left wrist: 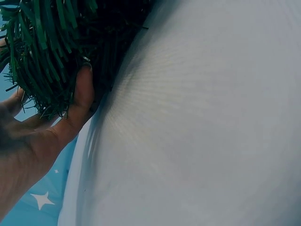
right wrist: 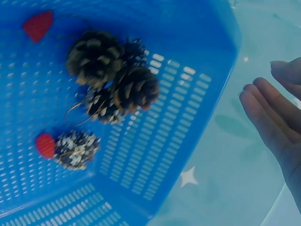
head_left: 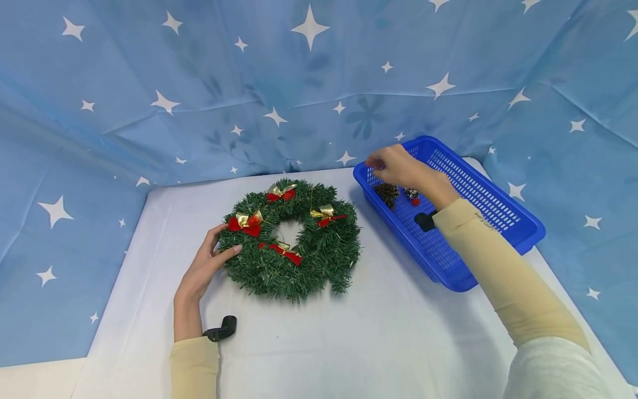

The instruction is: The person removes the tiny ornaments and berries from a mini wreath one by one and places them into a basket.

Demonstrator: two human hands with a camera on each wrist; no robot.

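A green tinsel wreath (head_left: 324, 266) lies on the table, dressed with several red and gold bows (head_left: 285, 254). My left hand (head_left: 201, 266) grips its left edge, the thumb over the top and the fingers along the outer side; the left wrist view shows bristles (left wrist: 42, 56) between thumb and fingers. Over the far left end of a blue basket (head_left: 399, 239) hovers my right hand (head_left: 399, 166), fingers loosely bent and nothing visible between them. Inside the basket are several brown pinecones (right wrist: 96, 59), a white-tipped pinecone (right wrist: 77, 149) and small red ornaments (right wrist: 45, 145).
A white cloth (head_left: 319, 343) covers the table. Behind and at both sides hangs a blue curtain (head_left: 279, 72) with white stars. The basket's raised rim stands at the right, close to the curtain. Black wrist cameras (head_left: 221, 329) sit on the wrists.
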